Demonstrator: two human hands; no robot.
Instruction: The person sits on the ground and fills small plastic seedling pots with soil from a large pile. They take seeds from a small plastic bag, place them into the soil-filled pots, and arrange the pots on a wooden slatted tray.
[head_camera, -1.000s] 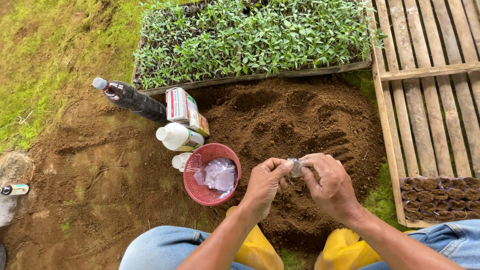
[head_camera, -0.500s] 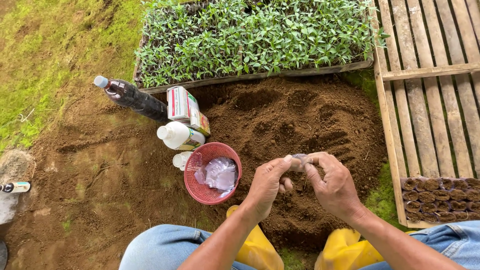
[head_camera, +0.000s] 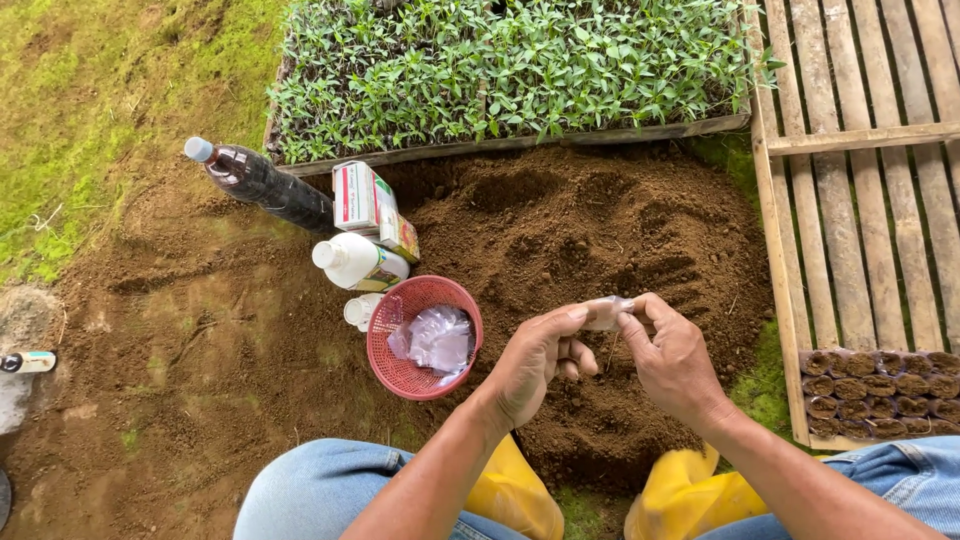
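Note:
My left hand (head_camera: 535, 365) and my right hand (head_camera: 672, 358) meet above a heap of loose brown soil (head_camera: 590, 240). Between their fingertips they pinch a small clear plastic bag (head_camera: 606, 313), each hand gripping one side of it. Just left of my left hand stands a red mesh basket (head_camera: 385, 345) holding more clear plastic bags (head_camera: 437, 340). My knees in blue jeans and yellow boots (head_camera: 510, 495) show at the bottom edge.
A wooden frame packed with green seedlings (head_camera: 500, 70) lies beyond the soil. A dark bottle (head_camera: 262, 186), a small carton (head_camera: 362, 200) and a white bottle (head_camera: 357, 264) lie by the basket. A slatted wooden pallet (head_camera: 860, 180) on the right carries soil-filled bags (head_camera: 880, 392).
Both hands have drifted slightly right and up with the small bag, and their fingers have shifted on it. Nothing else has moved.

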